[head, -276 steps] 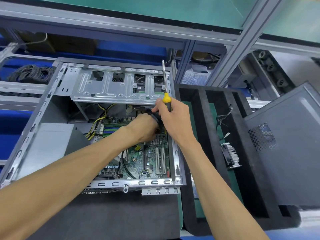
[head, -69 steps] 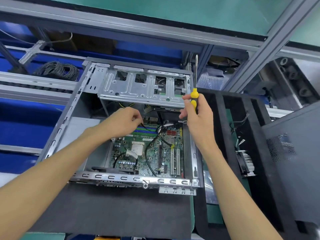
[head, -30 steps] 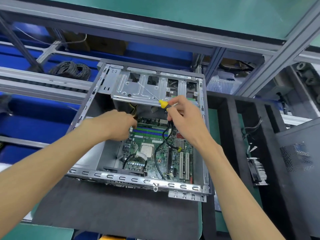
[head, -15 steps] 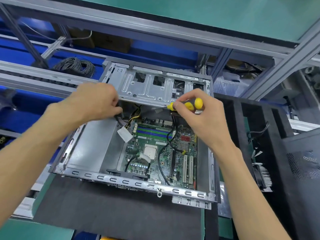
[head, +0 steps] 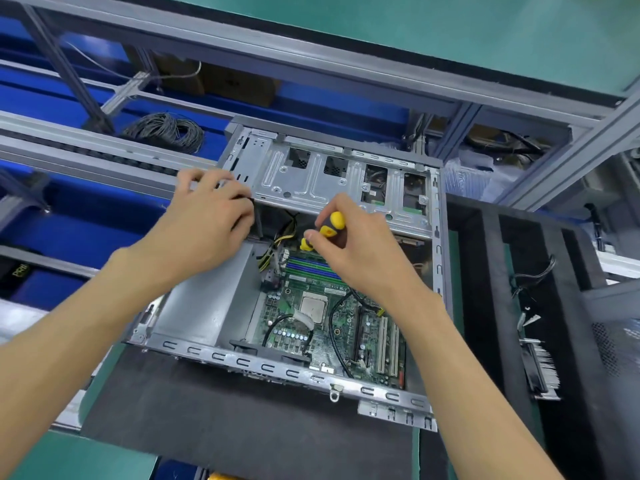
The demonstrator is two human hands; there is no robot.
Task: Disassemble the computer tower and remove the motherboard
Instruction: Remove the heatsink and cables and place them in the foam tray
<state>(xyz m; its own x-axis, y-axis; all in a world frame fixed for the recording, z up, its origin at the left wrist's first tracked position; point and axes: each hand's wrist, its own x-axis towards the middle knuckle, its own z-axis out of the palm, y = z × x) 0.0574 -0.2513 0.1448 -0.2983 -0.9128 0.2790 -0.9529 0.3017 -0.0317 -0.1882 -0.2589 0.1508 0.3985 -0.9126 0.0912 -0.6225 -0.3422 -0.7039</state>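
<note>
Yellow-and-black screwdriver [head: 328, 226] is clasped in the curled right hand [head: 360, 251], handle aimed far-left; below, the motherboard [head: 332, 327] lies inside the open tower case [head: 194, 306]. The left hand [head: 204, 223] is curled at the case's far-left edge.

The surface [head: 62, 459] is green, showing bare at the near left corner. A dark grey mat [head: 221, 420] lies flat on it, reaching to the near edge. The open computer tower [head: 277, 367] lies on its side on the far part of that mat. To the right, just beside the case, a black foam tray [head: 485, 306] with long compartments sits on the surface, and a finned heatsink [head: 543, 368] lies in one compartment.
</note>
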